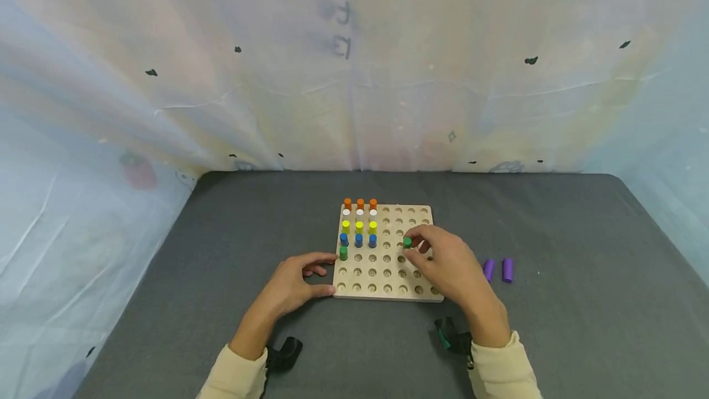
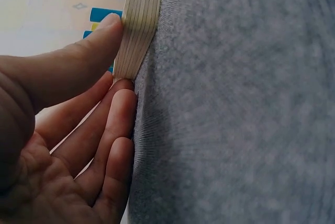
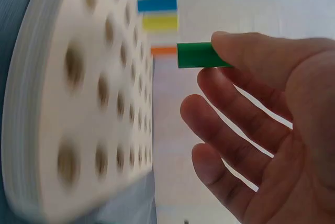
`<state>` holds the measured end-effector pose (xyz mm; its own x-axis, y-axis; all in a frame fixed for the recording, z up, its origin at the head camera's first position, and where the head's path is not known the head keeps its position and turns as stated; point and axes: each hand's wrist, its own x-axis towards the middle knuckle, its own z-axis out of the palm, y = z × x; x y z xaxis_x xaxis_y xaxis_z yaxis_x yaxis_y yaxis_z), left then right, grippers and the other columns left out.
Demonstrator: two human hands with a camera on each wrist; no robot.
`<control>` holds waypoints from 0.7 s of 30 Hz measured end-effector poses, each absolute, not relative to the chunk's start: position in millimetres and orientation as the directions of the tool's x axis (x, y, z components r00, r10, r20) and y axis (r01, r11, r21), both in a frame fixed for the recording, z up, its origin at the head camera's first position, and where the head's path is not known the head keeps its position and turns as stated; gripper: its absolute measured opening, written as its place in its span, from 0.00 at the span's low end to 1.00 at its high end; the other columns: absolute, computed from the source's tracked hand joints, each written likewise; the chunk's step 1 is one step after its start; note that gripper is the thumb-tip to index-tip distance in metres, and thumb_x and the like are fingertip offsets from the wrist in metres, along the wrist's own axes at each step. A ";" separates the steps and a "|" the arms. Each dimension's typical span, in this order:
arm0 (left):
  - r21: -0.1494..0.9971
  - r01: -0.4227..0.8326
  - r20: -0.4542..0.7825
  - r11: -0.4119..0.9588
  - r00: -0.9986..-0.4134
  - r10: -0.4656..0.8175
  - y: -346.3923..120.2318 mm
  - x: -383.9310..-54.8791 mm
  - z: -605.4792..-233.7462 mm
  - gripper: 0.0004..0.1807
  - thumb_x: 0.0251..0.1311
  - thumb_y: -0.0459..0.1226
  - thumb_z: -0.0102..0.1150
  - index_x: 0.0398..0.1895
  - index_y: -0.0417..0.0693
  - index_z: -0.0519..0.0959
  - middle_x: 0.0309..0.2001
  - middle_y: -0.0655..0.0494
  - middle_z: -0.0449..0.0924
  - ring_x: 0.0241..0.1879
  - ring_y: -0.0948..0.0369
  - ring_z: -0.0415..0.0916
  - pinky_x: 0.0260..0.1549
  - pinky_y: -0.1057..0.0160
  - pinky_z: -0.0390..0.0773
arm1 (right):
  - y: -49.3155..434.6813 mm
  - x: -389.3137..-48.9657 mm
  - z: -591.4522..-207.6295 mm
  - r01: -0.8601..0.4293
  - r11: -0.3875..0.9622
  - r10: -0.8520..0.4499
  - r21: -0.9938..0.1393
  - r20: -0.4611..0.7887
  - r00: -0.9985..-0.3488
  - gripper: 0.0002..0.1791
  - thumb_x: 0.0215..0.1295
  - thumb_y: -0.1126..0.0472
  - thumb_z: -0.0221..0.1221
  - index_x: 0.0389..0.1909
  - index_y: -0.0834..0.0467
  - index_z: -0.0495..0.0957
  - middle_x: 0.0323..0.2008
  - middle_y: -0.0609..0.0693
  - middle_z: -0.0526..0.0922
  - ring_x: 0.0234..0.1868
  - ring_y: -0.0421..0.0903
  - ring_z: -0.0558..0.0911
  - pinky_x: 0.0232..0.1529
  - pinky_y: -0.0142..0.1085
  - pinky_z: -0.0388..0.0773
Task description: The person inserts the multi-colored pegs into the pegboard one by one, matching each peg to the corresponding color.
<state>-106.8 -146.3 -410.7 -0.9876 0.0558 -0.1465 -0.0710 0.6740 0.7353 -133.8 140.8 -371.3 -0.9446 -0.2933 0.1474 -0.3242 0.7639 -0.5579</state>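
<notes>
A square wooden pegboard with rows of round holes lies on the table. My right hand pinches a green peg between thumb and fingers, above the board's right half and clear of the holes in the right wrist view. Another green peg stands in the leftmost column. My left hand touches the board's left edge with thumb and fingertips. Behind the standing green peg are rows of three blue pegs, three yellow pegs, three white pegs and three orange pegs.
Two purple pegs lie on the grey table to the right of the board, one partly hidden by my right hand. A pale patterned curtain hangs behind the table. Dark wrist devices are strapped to both wrists.
</notes>
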 end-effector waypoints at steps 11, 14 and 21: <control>0.740 -0.072 -0.156 0.669 -0.986 0.066 -145.2 -106.7 -411.0 0.30 0.43 0.39 0.80 0.53 0.68 0.83 0.44 0.63 0.85 0.45 0.64 0.79 0.52 0.50 0.75 | 90.6 -129.2 -370.1 -0.357 0.676 -0.354 -0.645 0.140 -0.925 0.13 0.63 0.55 0.68 0.48 0.48 0.83 0.42 0.41 0.85 0.39 0.41 0.81 0.37 0.37 0.75; 0.742 -0.069 -0.149 0.667 -0.987 0.064 -145.1 -107.6 -410.9 0.30 0.43 0.39 0.80 0.53 0.68 0.83 0.44 0.63 0.85 0.45 0.64 0.79 0.52 0.49 0.75 | 83.7 -131.0 -371.7 -0.374 0.654 -0.375 -0.658 0.148 -0.915 0.12 0.63 0.55 0.68 0.48 0.48 0.84 0.42 0.40 0.84 0.39 0.40 0.81 0.36 0.36 0.75; 0.737 -0.072 -0.151 0.673 -0.987 0.060 -146.6 -107.7 -410.2 0.30 0.42 0.40 0.80 0.53 0.68 0.83 0.44 0.63 0.86 0.44 0.64 0.79 0.51 0.50 0.75 | 77.0 -137.5 -376.5 -0.377 0.644 -0.400 -0.665 0.127 -0.908 0.12 0.65 0.55 0.66 0.48 0.47 0.84 0.43 0.42 0.85 0.38 0.39 0.81 0.33 0.34 0.74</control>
<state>-107.7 -146.6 -410.2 -0.9867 0.0601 -0.1509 -0.0717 0.6726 0.7365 -137.5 77.0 -376.5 -0.9076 -0.4002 0.1266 -0.3769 0.6443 -0.6655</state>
